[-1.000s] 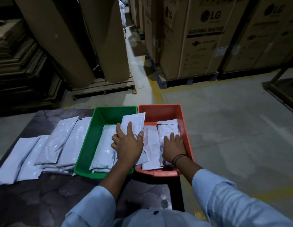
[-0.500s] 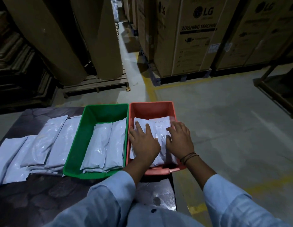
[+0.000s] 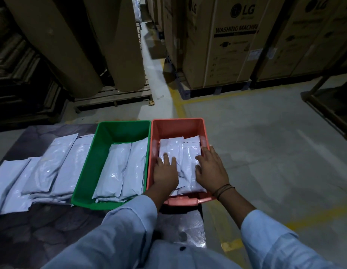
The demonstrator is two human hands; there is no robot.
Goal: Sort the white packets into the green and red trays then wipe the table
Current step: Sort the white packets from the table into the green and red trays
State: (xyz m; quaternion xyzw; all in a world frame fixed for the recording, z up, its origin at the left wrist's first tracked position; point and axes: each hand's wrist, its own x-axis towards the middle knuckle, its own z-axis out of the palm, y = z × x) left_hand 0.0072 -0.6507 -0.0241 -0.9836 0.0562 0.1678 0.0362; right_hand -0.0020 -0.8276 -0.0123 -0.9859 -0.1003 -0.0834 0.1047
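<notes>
The red tray [image 3: 176, 126] stands at the table's right end and holds white packets [image 3: 190, 158] lying lengthwise. My left hand [image 3: 165, 174] lies flat on the left packet in it, fingers spread. My right hand [image 3: 210, 169] presses flat on the right packet, close to the tray's right wall. Neither hand grips anything. The green tray [image 3: 87, 171] sits touching the red one on its left and holds two or more white packets [image 3: 122, 169]. Several more white packets [image 3: 48, 169] lie overlapping on the dark table [image 3: 42, 230] left of the green tray.
The table's right edge runs just under the red tray, which overhangs it slightly. Beyond lie a concrete floor with yellow lines, large cardboard rolls on a pallet [image 3: 114, 98], and stacked washing machine boxes [image 3: 232, 45]. A dark rack [image 3: 329, 105] stands at the right.
My left hand carried a packet from over the green tray into the red tray and now presses it flat. My right hand shifted toward the red tray's right wall.
</notes>
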